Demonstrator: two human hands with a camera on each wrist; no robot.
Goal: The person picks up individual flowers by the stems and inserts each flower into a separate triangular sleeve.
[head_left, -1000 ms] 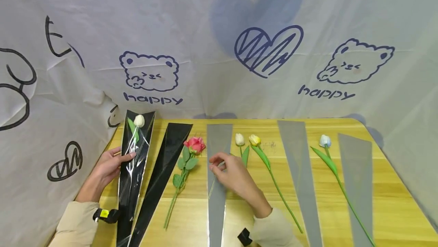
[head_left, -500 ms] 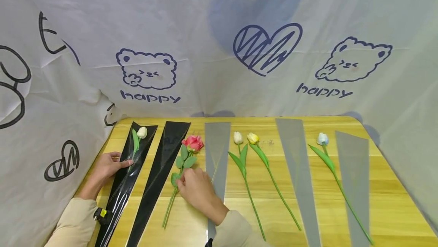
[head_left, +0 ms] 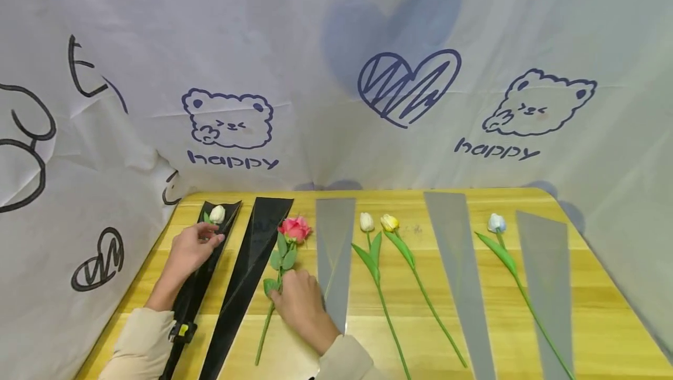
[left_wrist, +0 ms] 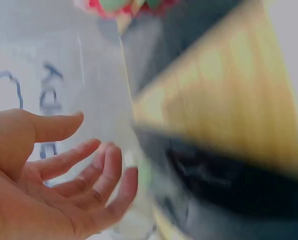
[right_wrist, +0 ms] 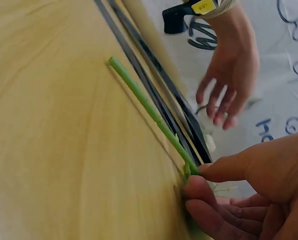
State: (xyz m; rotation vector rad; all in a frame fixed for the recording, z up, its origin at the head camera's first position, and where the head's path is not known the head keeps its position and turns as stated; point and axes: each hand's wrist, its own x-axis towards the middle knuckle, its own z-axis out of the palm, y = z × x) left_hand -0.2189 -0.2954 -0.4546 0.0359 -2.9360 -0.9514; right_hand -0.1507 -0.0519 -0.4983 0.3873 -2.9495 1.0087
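My right hand [head_left: 301, 304] pinches the green stem [right_wrist: 146, 105] of a pink rose [head_left: 295, 230] between thumb and fingers. In the right wrist view the stem's cut end stands slightly above the table, with a shadow beside it. My left hand [head_left: 191, 249] is held over a black flower sleeve [head_left: 195, 292] at the far left, its fingers loosely bent and nothing in them. A white tulip [head_left: 217, 214] pokes out of that sleeve's wide end; its lower part is hidden by the hand. A second black sleeve [head_left: 244, 275] lies flat between the hands.
Grey sleeves [head_left: 336, 234] lie flat farther right. Among them are a second white tulip [head_left: 366, 222], a yellow tulip [head_left: 389, 223] and a pale blue tulip [head_left: 496, 223]. A printed cloth [head_left: 315, 76] hangs behind the wooden table [head_left: 604, 286].
The black sleeve with the white tulip was laid down, and my left hand let go of it and rose. My right hand came left from the grey sleeve and took the rose's stem.
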